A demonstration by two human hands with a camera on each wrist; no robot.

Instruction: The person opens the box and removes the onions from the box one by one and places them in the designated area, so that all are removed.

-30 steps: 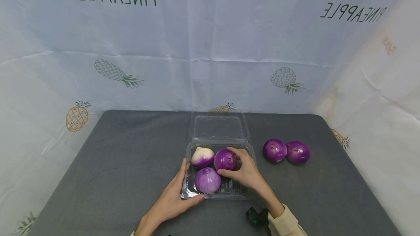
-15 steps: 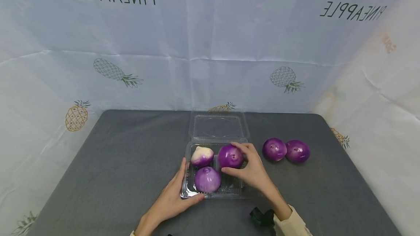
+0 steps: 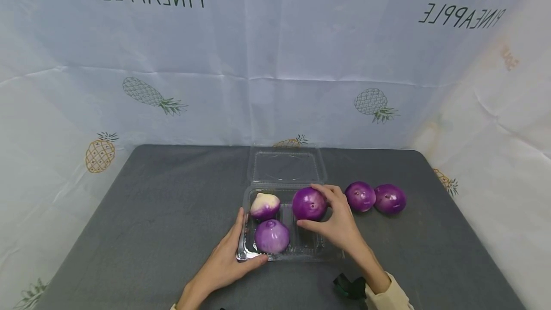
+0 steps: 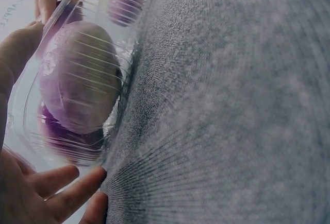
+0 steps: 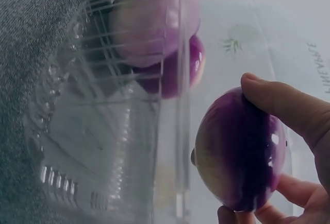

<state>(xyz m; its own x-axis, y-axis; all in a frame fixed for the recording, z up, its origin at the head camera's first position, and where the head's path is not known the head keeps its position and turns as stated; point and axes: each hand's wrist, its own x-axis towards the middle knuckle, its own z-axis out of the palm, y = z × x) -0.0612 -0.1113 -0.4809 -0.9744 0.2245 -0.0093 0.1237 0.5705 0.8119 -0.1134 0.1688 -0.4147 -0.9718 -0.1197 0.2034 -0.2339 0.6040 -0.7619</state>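
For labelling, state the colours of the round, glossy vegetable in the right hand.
The vegetable is purple, fading to cream; best in the right wrist view.

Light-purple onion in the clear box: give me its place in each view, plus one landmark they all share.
Head: light-purple onion low and near the middle, in the front left of the clear box.
Left wrist: light-purple onion left of centre, large, seen through the box's ribbed side.
Right wrist: light-purple onion at the top, near the middle, partly behind clear plastic.
Shared landmark: the clear box.
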